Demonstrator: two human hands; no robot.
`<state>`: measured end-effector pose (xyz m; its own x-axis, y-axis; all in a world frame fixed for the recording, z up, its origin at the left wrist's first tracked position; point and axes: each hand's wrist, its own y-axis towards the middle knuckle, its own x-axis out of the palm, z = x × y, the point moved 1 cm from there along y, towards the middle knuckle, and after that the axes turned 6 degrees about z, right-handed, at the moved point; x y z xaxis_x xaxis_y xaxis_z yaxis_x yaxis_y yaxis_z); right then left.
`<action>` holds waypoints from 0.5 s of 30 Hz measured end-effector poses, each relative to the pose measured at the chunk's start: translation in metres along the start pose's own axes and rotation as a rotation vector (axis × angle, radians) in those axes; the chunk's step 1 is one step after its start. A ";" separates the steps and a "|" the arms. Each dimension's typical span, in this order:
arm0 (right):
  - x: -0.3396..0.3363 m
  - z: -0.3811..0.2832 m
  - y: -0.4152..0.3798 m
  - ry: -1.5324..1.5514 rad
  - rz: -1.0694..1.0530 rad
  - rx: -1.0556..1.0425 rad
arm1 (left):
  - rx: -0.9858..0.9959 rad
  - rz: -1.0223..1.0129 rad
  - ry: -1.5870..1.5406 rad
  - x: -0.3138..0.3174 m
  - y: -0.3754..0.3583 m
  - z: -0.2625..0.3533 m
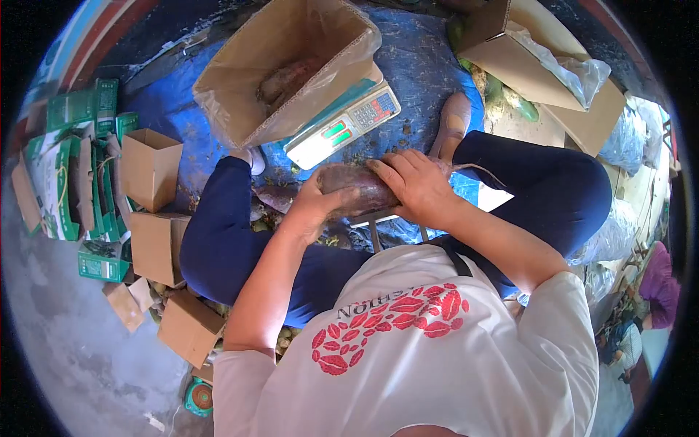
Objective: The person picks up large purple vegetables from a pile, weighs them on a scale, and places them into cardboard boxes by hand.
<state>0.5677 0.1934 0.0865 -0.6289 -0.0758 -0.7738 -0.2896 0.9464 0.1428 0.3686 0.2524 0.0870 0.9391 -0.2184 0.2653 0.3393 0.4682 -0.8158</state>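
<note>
Between both hands, in front of my lap, lies a large purple-brown sweet potato (360, 191) with a long thin root tail at its right end. My left hand (313, 206) is wrapped round its left end, thumb along the near side. My right hand (421, 188) grips the right part from above. Another dark root (275, 197) lies just beyond my left hand, partly hidden. Farther forward stands a digital scale (342, 127) with green lit displays and a keypad. A plastic-lined cardboard box (291, 44) rests at the scale, with a similar root (287, 81) inside.
Small cardboard boxes (151, 167) and green printed cartons (69, 182) stand at the left. A blue tarp (411, 54) covers the ground ahead. At upper right sits an open box (524, 65) with plastic lining. Another person in purple (659, 284) is at far right.
</note>
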 end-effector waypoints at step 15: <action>-0.007 0.030 -0.006 0.313 -0.284 0.230 | 0.332 -0.056 0.397 -0.005 -0.012 0.010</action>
<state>0.5951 0.1981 0.0724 -0.7451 -0.3985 -0.5348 -0.3366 0.9169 -0.2144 0.3604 0.2561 0.1007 0.8481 -0.5286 0.0365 0.4481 0.6787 -0.5818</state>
